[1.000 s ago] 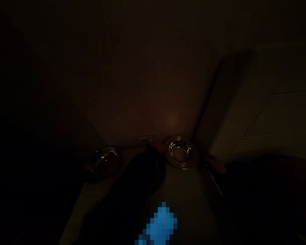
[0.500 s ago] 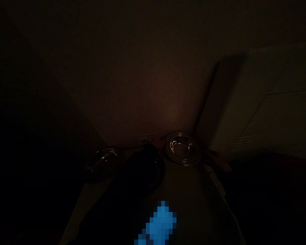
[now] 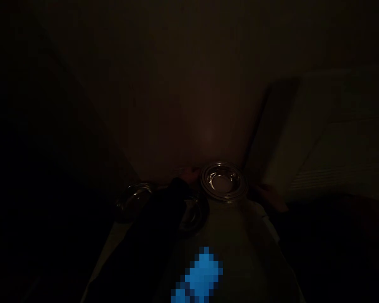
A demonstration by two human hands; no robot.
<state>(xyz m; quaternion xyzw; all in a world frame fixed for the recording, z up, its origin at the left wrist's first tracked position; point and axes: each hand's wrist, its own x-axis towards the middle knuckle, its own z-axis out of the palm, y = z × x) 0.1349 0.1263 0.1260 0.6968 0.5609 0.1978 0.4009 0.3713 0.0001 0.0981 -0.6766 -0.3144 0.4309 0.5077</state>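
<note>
In the dim head view, a stack of shiny metal bowls (image 3: 224, 197) with wide rims stands near the back wall. My left hand (image 3: 191, 174) is at the stack's left rim, its fingers closed on the edge as far as the dark shows. At the right side, my right hand (image 3: 271, 198) reaches to the same stack, its fingertips lost in shadow. Partly under my dark left sleeve lies another round metal dish (image 3: 194, 214). Farther left is a shiny metal bowl (image 3: 135, 195).
The dishes are on a pale narrow surface (image 3: 230, 235) against a brown wall (image 3: 192, 105). A large pale panel (image 3: 328, 126) leans or stands on the right. A pixelated blue patch covers the bottom middle. Deep shadow fills both lower sides.
The stack of bowls has shifted slightly left relative to the surface, with both hands beside it. More of the dish under my left sleeve shows. The view has also moved a little.
</note>
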